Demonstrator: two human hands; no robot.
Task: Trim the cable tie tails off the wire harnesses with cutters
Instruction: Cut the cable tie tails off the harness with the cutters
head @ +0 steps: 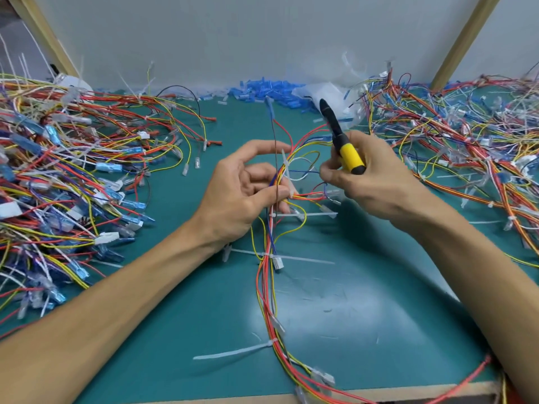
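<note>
Step in hand: judging by the layout, lining up a cut on the upright cable tie tail (285,167) at the top of the wire harness (267,287); no blade is on it yet.
Next move: likely calls for swinging the cutters (347,150) down and round so the nose meets the tail just beside the tie head, flush, without nicking a wire.
Left hand (248,188): palm turned inward, thumb and lower fingers pinching the bundle just below that tie; the index finger arches above, free.
Right hand (364,182): grip wrapped round the yellow-and-black handles, the dark nose pointing up and away from the harness; whether the blades are parted cannot be told.
Harness position: lies down the middle of the green surface (175,330), its upper end lifted between the hands, its lower end running off the near edge.
Tails untrimmed: one (309,214) just below the hands, one (306,259) further down, one (230,352) near the front.
Surroundings: heaps of harnesses at left (58,170) and right (466,141); blue sleeves (262,91) along the back wall.
</note>
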